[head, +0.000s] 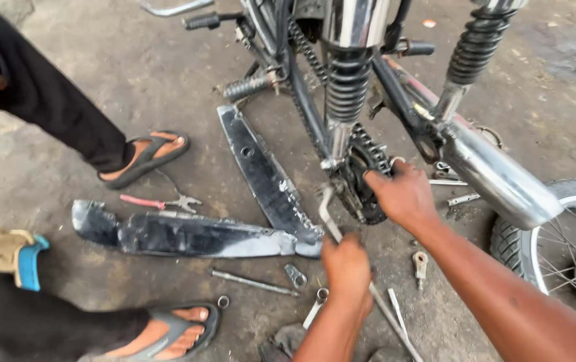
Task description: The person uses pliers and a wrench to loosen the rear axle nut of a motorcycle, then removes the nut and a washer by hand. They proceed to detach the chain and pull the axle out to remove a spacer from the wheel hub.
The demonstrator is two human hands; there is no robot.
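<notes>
**Steady the sprocket, lever with care**

Nearest the lens, the left hand [346,263] is closed round a long metal bar [358,268], whose bent tip reaches up to the rear sprocket [361,184]. Just beyond, the right hand [402,196] rests on the sprocket and chain [304,50], fingers curled over the rim. A firm brace there seems wise, with slow, even pressure on the bar. Left of both hands lie two black chain covers [234,201], pliers [160,202] and loose spanners [314,305] on the concrete floor [46,174].

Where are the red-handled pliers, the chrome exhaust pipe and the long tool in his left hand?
red-handled pliers [160,202], head view, at the pivot.
chrome exhaust pipe [495,177], head view, mid-body.
long tool [327,213], head view, bent upper shaft.
</notes>
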